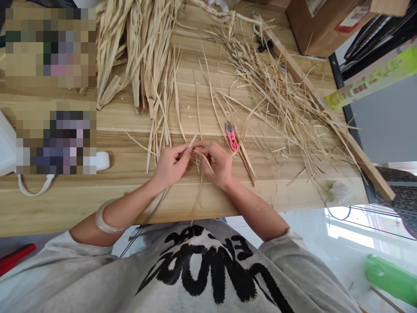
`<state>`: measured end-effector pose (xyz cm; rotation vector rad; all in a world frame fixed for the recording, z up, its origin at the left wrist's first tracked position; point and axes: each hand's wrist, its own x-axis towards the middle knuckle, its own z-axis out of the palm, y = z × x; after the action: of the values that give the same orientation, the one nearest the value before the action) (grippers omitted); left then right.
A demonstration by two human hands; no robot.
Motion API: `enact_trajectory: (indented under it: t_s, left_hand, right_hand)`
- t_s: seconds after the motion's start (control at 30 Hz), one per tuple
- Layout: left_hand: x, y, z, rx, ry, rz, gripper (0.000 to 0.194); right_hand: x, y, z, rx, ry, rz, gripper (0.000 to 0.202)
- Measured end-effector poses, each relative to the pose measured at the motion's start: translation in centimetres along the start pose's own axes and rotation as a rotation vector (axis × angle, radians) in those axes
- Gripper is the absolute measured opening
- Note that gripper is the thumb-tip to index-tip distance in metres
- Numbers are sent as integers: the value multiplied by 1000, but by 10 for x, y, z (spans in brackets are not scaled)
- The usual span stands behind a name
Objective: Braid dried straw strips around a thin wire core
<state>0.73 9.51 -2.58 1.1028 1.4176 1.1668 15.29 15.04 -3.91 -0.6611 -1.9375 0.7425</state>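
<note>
Close to the table's front edge, my two hands meet with the fingertips nearly touching. My left hand [173,163] pinches a thin pale straw strip [193,141] whose end pokes up past the thumb. My right hand [217,161] is curled, thumb and fingers closed on the same straw work, and one strip [207,164] slants across its fingers. Fine loose ends hang below the hands. How the strips join is hidden by the fingers. Just right of my right hand lie pink thread snips [232,137] and a few flat straw strips [247,163].
Bundles of broad dried straw [140,52] lie at the back left, and a tangled heap of thin strips [273,91] at the right. A wooden bar [325,104] runs along the right edge. A cardboard box [325,26] stands behind it. The upper left is pixelated.
</note>
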Motion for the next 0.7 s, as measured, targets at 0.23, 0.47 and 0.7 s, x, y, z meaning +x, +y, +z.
enact_trajectory:
  t_s: [0.23,0.47,0.7]
  left_hand:
    - [-1,6,1,-99,33,-67,41]
    - [-2,11,2,-149,34,-83,42]
    - [-3,16,3,-168,25,-90,37]
  right_hand:
    - [22,30,-40,-315,29,340,29]
    - [35,39,-74,-749,-104,748,18]
    - [38,33,-74,-783,-158,779,25]
